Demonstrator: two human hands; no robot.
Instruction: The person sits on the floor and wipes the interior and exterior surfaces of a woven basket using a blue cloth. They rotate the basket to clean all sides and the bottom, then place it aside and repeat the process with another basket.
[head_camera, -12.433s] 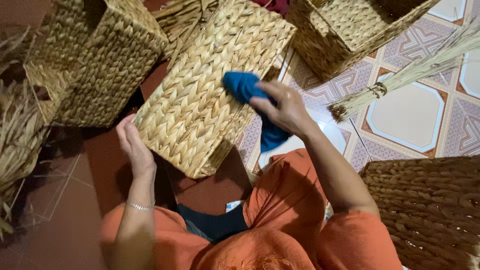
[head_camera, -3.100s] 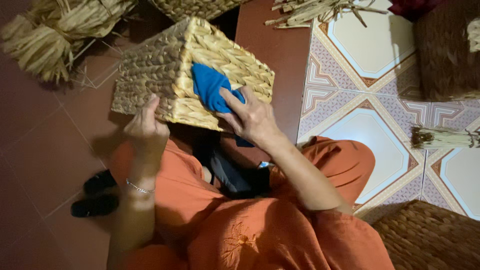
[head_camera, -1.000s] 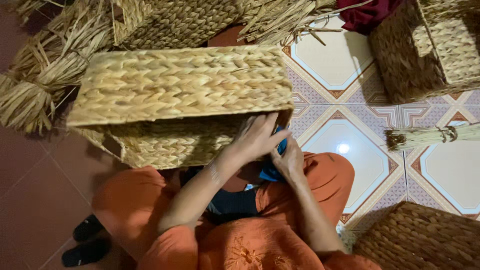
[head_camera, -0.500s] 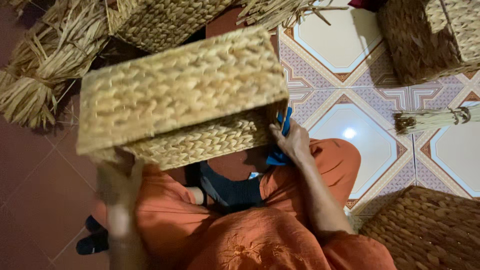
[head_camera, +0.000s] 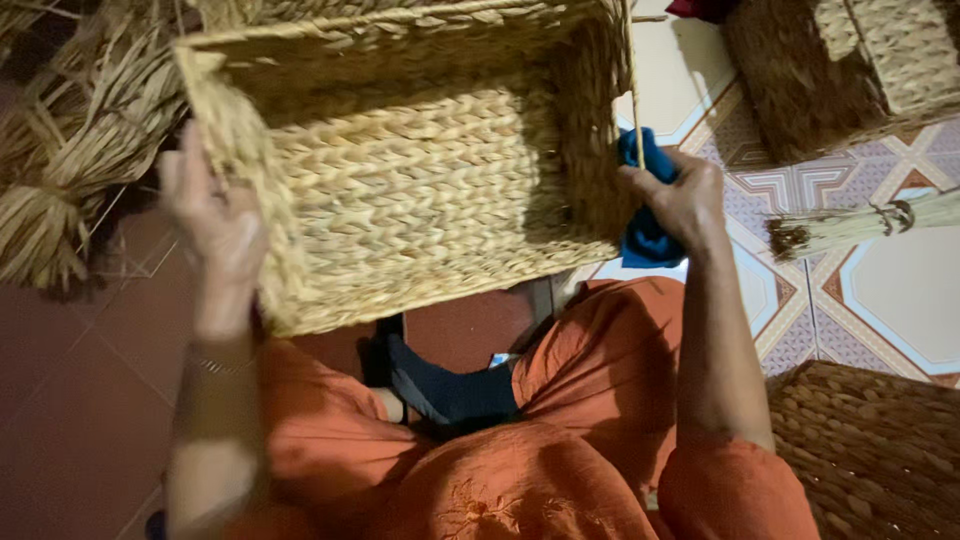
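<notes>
The left hand (head_camera: 215, 225) grips the woven basket (head_camera: 420, 190) by its side; the right hand (head_camera: 680, 195) clutches a blue cloth (head_camera: 645, 235) against the opposite side.

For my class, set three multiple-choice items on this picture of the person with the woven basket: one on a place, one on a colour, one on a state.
1. Where does the left hand grip the woven basket?
A. its left wall
B. its right wall
C. its inner floor

2. What colour is the cloth in the right hand?
A. red
B. blue
C. white

3. How is the basket turned?
A. closed base up
B. open side toward the camera
C. crushed flat on the floor

Answers:
1 A, the fingers wrap the left edge.
2 B, blue folds show beside the basket's right wall.
3 B, the inner walls and inner floor are in plain view.
</notes>
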